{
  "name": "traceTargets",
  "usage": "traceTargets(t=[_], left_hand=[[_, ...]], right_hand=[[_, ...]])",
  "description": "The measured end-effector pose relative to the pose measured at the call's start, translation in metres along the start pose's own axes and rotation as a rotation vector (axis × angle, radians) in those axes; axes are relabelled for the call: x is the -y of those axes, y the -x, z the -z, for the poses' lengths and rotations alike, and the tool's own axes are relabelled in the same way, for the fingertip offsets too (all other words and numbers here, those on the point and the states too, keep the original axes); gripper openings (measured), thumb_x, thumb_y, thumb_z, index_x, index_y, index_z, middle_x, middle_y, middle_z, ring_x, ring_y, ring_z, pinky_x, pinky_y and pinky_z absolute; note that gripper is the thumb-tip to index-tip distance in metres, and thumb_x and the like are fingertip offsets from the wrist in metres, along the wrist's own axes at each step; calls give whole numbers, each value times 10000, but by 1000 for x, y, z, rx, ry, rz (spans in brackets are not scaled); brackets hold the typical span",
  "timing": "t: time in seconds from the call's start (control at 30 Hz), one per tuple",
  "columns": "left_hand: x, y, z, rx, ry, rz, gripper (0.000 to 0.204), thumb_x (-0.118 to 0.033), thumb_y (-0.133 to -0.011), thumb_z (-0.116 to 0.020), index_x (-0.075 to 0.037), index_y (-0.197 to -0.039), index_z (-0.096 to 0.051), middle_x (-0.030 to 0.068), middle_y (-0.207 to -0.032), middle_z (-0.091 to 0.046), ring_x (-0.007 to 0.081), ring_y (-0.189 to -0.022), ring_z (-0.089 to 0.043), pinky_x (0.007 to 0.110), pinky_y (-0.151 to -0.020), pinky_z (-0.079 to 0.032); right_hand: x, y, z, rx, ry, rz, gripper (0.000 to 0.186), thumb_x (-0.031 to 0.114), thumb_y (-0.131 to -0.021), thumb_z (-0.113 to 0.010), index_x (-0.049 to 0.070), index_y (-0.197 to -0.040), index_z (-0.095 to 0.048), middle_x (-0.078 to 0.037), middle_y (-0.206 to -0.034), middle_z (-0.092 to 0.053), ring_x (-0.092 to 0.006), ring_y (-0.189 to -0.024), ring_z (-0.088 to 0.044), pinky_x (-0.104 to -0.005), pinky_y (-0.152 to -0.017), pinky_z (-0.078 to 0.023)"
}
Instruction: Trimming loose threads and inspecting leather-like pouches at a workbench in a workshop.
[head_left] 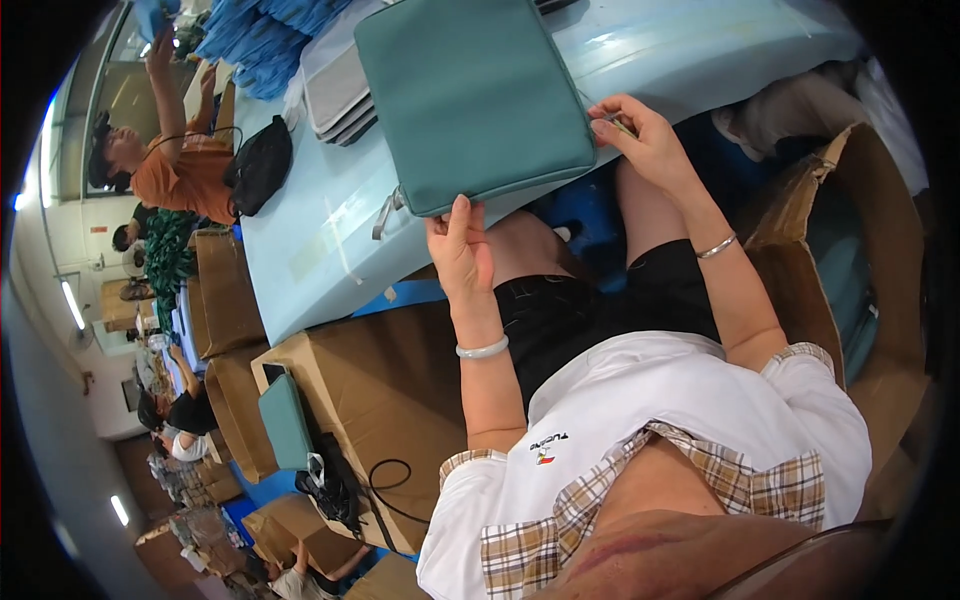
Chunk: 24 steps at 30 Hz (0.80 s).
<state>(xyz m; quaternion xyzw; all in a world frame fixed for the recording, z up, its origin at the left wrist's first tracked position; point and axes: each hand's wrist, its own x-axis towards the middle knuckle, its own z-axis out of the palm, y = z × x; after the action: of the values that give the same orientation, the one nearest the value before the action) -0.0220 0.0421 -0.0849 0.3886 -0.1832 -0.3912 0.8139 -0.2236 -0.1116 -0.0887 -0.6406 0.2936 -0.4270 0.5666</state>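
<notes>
A flat teal zip case, square with rounded corners, is tilted up at the edge of the table in front of me. My left hand grips its lower edge, with the thumb against the rim and the fingers partly hidden. A short grey strap tab hangs from the case's lower left corner. My right hand is at the case's right edge, fingertips pinched together. Something small and thin shows between those fingers, too little to name.
The table has a pale blue cover. Grey cases and blue bundled pieces lie beyond the teal case. An open cardboard box stands at right; a closed carton at left bears another teal case. A co-worker stands across.
</notes>
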Motion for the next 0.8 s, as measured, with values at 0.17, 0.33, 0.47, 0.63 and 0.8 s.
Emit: traceTargets(t=[0.17, 0.33, 0.47, 0.63, 0.8], left_hand=[[-1, 1, 3, -13, -16, -12, 395, 45, -845, -587, -63, -1202, -457, 18, -1044, -563, 131, -945, -574, 300, -862, -487], [1, 4, 7, -23, 0, -5, 386, 50, -850, -577, -84, -1190, -456, 0, -1023, -553, 116, -916, -569, 276, -834, -495], [7, 14, -10, -62, 3, -68, 403, 62, -849, -568, -96, -1199, -446, 3, -1043, -545, 119, -924, -569, 279, -839, -496], [2, 20, -10, 53, -49, -77, 358, 8, -871, -555, -87, -1199, -446, 35, -1131, -544, 164, -989, -579, 324, -836, -527], [-18, 22, -12, 11, -17, -17, 225, -199, -964, -411, -64, -1120, -502, 76, -1073, -602, 202, -910, -635, 344, -729, -577]], right_hand=[[-11, 2, -3, 26, -51, -2, 256, 174, -873, -610, -20, -1035, -568, -51, -813, -623, -94, -736, -581, -237, -698, -457], [1, 9, -5, 76, -22, -120, 296, 158, -886, -602, -13, -1117, -528, -15, -901, -585, -68, -790, -534, -227, -743, -446], [-5, 13, -3, 24, -42, -86, 357, 167, -835, -662, -6, -1117, -527, -35, -887, -591, -67, -769, -538, -221, -697, -436], [-2, 14, 3, 7, -287, -100, 334, 113, -841, -650, 25, -1136, -522, 21, -837, -554, -32, -692, -478, -178, -611, -387], [5, 19, 10, -19, -337, -279, 338, 148, -845, -657, 60, -1149, -537, 97, -732, -465, 18, -524, -283, -169, -452, -182]])
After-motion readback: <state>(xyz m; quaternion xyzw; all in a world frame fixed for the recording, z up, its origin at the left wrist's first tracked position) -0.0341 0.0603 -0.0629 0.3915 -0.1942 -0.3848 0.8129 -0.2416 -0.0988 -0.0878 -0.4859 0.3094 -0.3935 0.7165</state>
